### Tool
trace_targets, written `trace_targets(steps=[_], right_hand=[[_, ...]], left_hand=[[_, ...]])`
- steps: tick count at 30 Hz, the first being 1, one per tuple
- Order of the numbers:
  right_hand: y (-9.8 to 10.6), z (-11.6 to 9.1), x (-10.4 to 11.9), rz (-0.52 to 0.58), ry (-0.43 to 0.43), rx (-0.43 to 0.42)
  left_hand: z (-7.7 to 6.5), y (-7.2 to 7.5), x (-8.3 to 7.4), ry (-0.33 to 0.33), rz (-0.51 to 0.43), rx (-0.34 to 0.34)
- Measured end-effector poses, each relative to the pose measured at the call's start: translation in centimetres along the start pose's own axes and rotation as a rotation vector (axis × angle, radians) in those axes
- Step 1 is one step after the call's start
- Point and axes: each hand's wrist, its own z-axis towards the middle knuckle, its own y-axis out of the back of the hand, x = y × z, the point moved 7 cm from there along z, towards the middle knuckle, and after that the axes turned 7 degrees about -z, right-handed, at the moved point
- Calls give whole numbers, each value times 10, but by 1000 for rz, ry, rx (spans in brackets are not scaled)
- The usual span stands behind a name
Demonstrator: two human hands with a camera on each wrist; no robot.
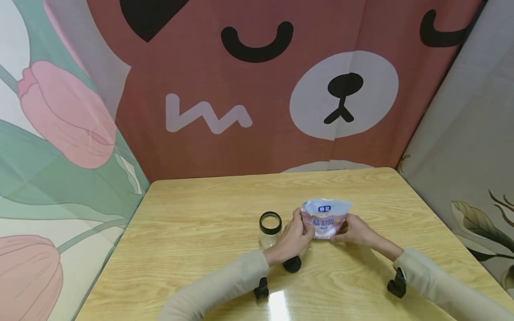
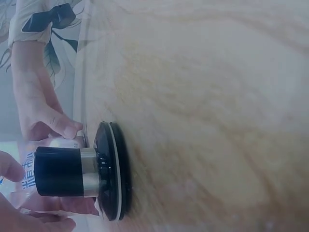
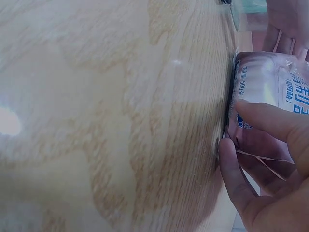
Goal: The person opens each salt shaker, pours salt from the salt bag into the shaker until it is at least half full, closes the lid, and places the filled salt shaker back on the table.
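A white and pink bag of salt (image 1: 323, 219) stands upright on the table, its top edge crumpled. My left hand (image 1: 292, 238) holds the bag by its left side, thumb in front. At the lower right corner my right hand (image 1: 358, 230) grips it; in the right wrist view the thumb lies across the front of the salt bag (image 3: 260, 82), with fingers behind. Just left of my left hand is a clear jar (image 1: 267, 240) with a black rim and uncovered mouth. A black lid (image 1: 292, 265) with a tall knob lies below my left wrist; the left wrist view shows the lid's (image 2: 59, 171) pale seal ring.
The wooden table (image 1: 192, 232) bears a glare spot near its front. Behind it hangs a cloth with a bear print (image 1: 257, 147); printed cloths also hang on the left and right. Black wrist mounts (image 1: 397, 285) hang under both sleeves.
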Motion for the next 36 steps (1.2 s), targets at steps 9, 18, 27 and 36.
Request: trace_targets(steps=[9, 18, 27, 36], right_hand=[[-1, 0, -2, -20, -15, 7], [-3, 2, -2, -100, -6, -42], [-4, 1, -6, -124, -41, -72], [-4, 2, -3, -88, -53, -60]], left_hand=[[1, -1, 0, 1, 58, -17], [0, -3, -1, -64, 90, -24], [-3, -5, 0, -43, 92, -8], [-3, -5, -1, -67, 140, -15]])
